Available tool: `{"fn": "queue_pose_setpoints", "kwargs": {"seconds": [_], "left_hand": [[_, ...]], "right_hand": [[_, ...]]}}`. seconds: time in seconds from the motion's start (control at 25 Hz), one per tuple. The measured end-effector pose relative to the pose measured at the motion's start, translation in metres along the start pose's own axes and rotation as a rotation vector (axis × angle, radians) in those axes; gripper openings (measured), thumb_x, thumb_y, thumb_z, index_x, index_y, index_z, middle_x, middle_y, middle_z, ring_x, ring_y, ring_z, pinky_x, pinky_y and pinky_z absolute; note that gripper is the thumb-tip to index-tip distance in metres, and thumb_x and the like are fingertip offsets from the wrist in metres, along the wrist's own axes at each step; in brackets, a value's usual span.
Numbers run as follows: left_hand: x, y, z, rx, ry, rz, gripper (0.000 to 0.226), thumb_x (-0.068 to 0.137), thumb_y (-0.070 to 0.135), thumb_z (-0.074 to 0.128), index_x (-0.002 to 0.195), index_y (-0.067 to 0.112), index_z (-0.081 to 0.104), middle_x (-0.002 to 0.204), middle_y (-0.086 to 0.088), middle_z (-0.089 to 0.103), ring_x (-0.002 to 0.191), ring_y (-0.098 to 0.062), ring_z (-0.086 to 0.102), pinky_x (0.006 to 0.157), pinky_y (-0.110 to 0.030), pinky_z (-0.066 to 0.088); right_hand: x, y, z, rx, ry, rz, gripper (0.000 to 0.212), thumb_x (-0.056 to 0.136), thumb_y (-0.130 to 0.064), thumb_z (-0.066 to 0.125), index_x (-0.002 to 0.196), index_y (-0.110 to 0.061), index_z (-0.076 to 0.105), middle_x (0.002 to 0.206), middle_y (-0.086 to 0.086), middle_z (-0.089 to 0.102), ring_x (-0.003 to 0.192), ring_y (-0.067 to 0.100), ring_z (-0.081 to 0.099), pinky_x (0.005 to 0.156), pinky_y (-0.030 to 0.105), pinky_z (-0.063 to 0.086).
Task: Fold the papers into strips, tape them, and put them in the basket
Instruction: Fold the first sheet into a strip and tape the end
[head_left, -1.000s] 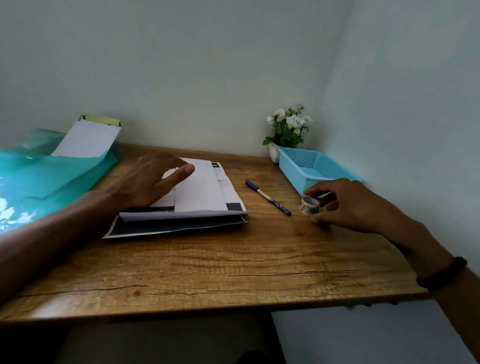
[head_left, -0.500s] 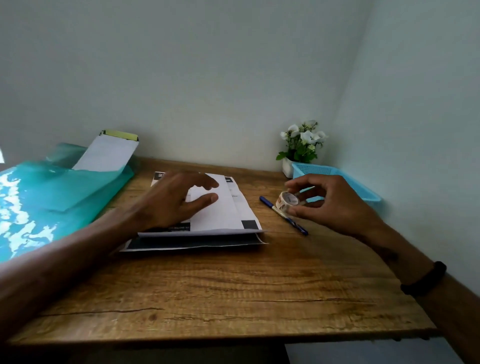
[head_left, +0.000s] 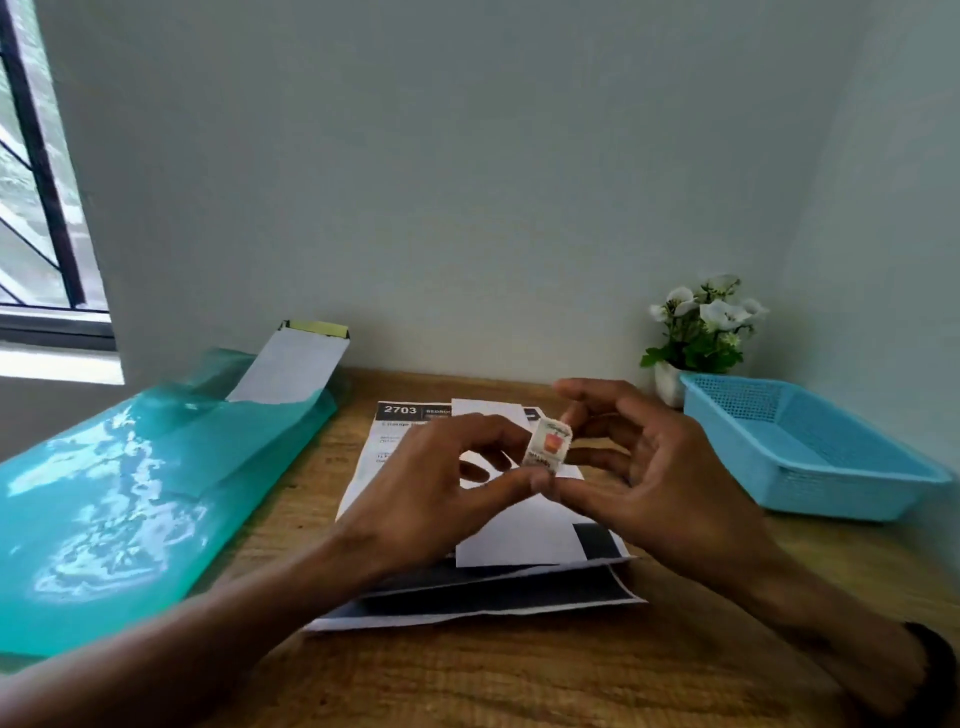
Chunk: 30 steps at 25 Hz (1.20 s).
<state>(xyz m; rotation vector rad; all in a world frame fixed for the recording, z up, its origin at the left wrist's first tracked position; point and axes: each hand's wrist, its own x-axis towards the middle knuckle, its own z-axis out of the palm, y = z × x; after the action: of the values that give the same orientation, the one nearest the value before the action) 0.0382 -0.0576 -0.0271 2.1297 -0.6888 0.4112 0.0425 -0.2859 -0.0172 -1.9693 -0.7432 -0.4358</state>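
fingers (head_left: 524, 480): both hands pinching the tape (head_left: 547, 446); left hand (head_left: 426, 499) on its bottom edge, right hand (head_left: 660, 483) around it
tape: up above the papers (head_left: 519, 530)
basket (head_left: 810, 447): off right on the desk (head_left: 519, 675); well apart

Two hands are counted above the desk: one left hand (head_left: 415, 488) and one right hand (head_left: 665, 483). One tape roll (head_left: 548, 446) is counted between them. One stack of papers (head_left: 483, 587) is noted on the one desk (head_left: 519, 675); at least three sheets are made out in it, and an exact count cannot be given because the sheets overlap. One basket (head_left: 810, 452) is recorded at the right. One potted plant (head_left: 698, 332) is recorded behind it. One teal folder (head_left: 130, 499) is counted at the left, with one white sheet (head_left: 291, 366) seen protruding from it. One window (head_left: 36, 171) is recorded. One dark wristband (head_left: 935, 660) is counted.
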Motion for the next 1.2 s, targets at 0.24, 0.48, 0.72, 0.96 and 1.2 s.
{"fn": "queue_pose_setpoints", "kwargs": {"seconds": [0.24, 0.48, 0.72, 0.96, 1.2], "left_hand": [[-0.002, -0.003, 0.002, 0.153, 0.028, 0.111, 0.019, 0.097, 0.043, 0.067, 0.115, 0.039, 0.071, 0.114, 0.022, 0.059, 0.105, -0.006, 0.062, 0.085, -0.031, 0.059], [-0.003, -0.007, -0.001, 0.229, 0.004, 0.198, 0.019, 0.103, 0.038, 0.060, 0.121, 0.035, 0.066, 0.118, 0.018, 0.056, 0.108, -0.011, 0.058, 0.085, -0.031, 0.054], [-0.004, -0.005, -0.001, 0.326, -0.017, 0.254, 0.020, 0.106, 0.036, 0.055, 0.124, 0.030, 0.061, 0.120, 0.018, 0.049, 0.104, -0.007, 0.054, 0.080, -0.016, 0.043], [-0.004, -0.004, -0.004, 0.379, 0.040, 0.237, 0.023, 0.105, 0.043, 0.054, 0.121, 0.030, 0.064, 0.120, 0.014, 0.055, 0.099, -0.007, 0.056, 0.077, -0.026, 0.049], [0.000, -0.008, -0.011, 0.447, 0.056, 0.215, 0.022, 0.102, 0.048, 0.056, 0.113, 0.033, 0.066, 0.114, 0.014, 0.059, 0.097, -0.004, 0.056, 0.073, -0.021, 0.049]], "right_hand": [[-0.009, 0.003, -0.004, 0.104, 0.078, 0.120, 0.041, 0.086, -0.019, 0.079, 0.124, -0.033, 0.071, 0.110, -0.020, 0.077, 0.107, 0.001, 0.072, 0.089, 0.022, 0.061], [-0.013, -0.005, 0.003, 0.058, 0.094, 0.143, 0.035, 0.076, -0.048, 0.071, 0.110, -0.037, 0.077, 0.103, -0.022, 0.078, 0.093, 0.004, 0.076, 0.077, 0.028, 0.064], [-0.014, -0.002, 0.004, 0.020, 0.145, 0.145, 0.010, 0.088, -0.027, 0.076, 0.098, -0.025, 0.077, 0.093, -0.011, 0.079, 0.083, 0.011, 0.077, 0.075, 0.031, 0.066], [-0.017, -0.010, 0.004, 0.036, 0.115, 0.163, 0.002, 0.091, -0.028, 0.073, 0.093, -0.027, 0.073, 0.091, -0.012, 0.076, 0.078, 0.010, 0.076, 0.074, 0.023, 0.062], [-0.017, -0.013, 0.010, 0.122, 0.107, 0.275, 0.003, 0.091, -0.023, 0.073, 0.093, -0.022, 0.076, 0.084, -0.005, 0.077, 0.073, 0.014, 0.077, 0.065, 0.022, 0.061]]}}
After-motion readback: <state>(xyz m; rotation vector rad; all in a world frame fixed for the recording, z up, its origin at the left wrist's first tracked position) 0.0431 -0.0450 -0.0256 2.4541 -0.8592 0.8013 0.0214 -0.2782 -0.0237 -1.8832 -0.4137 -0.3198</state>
